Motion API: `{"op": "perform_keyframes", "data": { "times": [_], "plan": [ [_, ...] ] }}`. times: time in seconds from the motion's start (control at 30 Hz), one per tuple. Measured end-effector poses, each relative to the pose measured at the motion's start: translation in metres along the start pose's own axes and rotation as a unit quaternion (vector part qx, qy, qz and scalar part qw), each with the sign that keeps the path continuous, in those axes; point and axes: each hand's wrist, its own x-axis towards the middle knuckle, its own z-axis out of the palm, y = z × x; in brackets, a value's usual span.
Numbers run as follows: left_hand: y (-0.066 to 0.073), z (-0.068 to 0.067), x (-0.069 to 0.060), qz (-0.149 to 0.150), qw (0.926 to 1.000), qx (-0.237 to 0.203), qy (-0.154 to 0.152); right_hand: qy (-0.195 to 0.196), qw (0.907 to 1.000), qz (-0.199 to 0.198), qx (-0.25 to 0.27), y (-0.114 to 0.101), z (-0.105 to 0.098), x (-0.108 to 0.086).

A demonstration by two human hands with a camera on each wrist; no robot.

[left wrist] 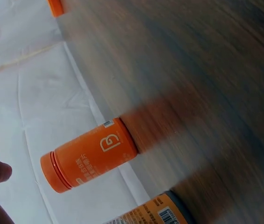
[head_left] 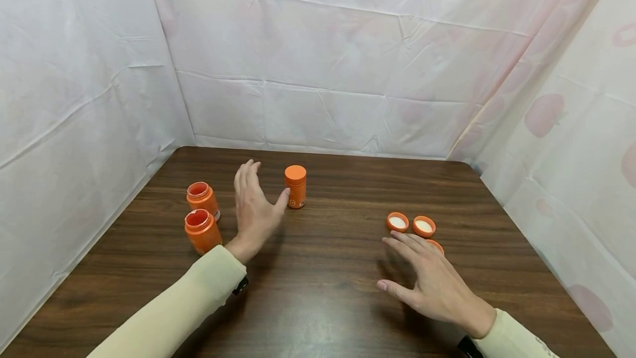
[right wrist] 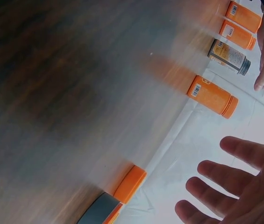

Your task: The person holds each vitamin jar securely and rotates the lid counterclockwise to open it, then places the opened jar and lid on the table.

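My left hand (head_left: 255, 209) is raised over the table with its fingers spread, holding nothing. Just right of its thumb stands an upright orange bottle (head_left: 296, 188) with its orange lid on. Left of that hand are two orange bottles without lids, a rear one (head_left: 202, 199) and a front one (head_left: 202, 232). A grey bottle with an orange label (right wrist: 227, 57) shows in the right wrist view; the hand hides it in the head view. My right hand (head_left: 437, 280) hovers with loose fingers by two orange lids, (head_left: 397, 222) and its neighbour lid (head_left: 424, 226), partly covering a third lid (head_left: 436, 246).
The dark wood table (head_left: 318, 269) is bounded by white sheets (head_left: 318, 59) at the back and sides. In the right wrist view a grey lid-like piece (right wrist: 96, 212) sits beside an orange lid (right wrist: 130, 185).
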Motion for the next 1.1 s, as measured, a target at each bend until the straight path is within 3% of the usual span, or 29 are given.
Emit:
{"op": "perform_keyframes", "data": {
  "times": [0.13,0.3,0.67,1.1],
  "plan": [
    [0.002,0.004,-0.004,0.03,0.9994,-0.01,-0.012,0.001,1.0,0.0,0.0,0.0,0.001,0.0],
    [0.005,0.008,-0.009,0.023,0.9987,-0.03,-0.036,0.005,1.0,0.003,0.002,0.0,0.0,0.0],
    [0.007,0.016,-0.015,-0.063,0.9916,-0.046,-0.104,-0.004,1.0,-0.003,0.004,-0.002,0.002,0.0],
    [-0.002,0.029,-0.009,-0.177,0.97,-0.07,-0.152,0.009,0.9997,-0.013,0.016,-0.003,0.002,0.002]
  ]
}}
